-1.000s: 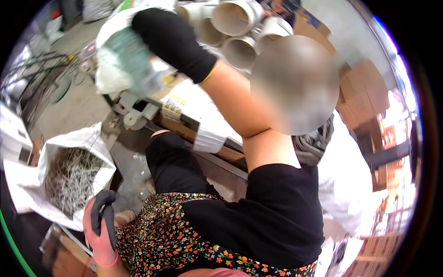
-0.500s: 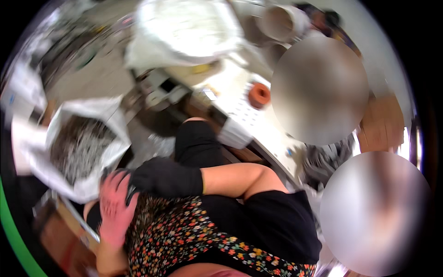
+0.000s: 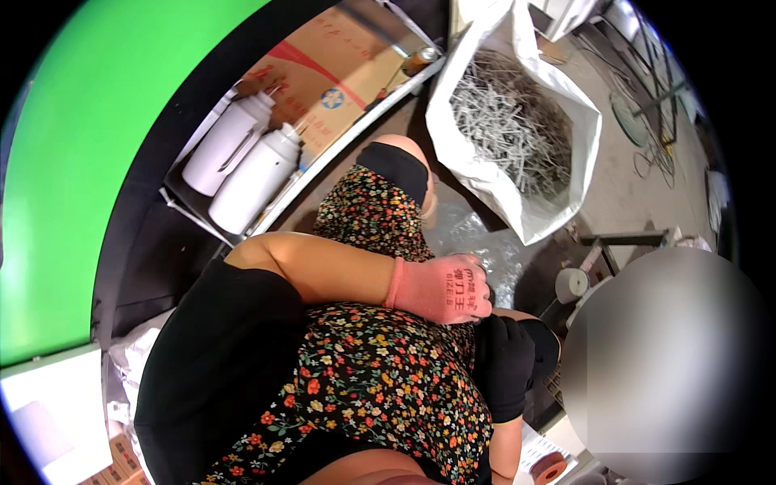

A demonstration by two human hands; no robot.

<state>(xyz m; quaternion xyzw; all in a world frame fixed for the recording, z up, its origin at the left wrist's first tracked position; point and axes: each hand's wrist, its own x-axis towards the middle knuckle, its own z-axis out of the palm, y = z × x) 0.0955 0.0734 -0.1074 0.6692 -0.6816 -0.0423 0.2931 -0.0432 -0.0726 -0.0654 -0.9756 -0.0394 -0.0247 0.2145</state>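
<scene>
My left hand, in a pink knitted glove with dark print on its back, reaches across my lap with its fingers curled in. Just below it, my right hand wears a black glove, and its fingers bend toward the pink ones. The two hands are close together, near my right knee, over my flowered apron. Whatever lies between or under the fingers is hidden. Beyond them, an open white woven sack stands on the floor, filled with many thin grey-white strips.
To the left, a shelf holds two white thermos jugs and a cardboard box. A large green panel rises beside it. Clear plastic wrap lies near the sack; a red-brown roll sits at lower right.
My view has swung left, so the sack now appears at the upper right and the shelf has come into sight. Both gloved hands stay close together; the pink glove now shows curled fingers.
</scene>
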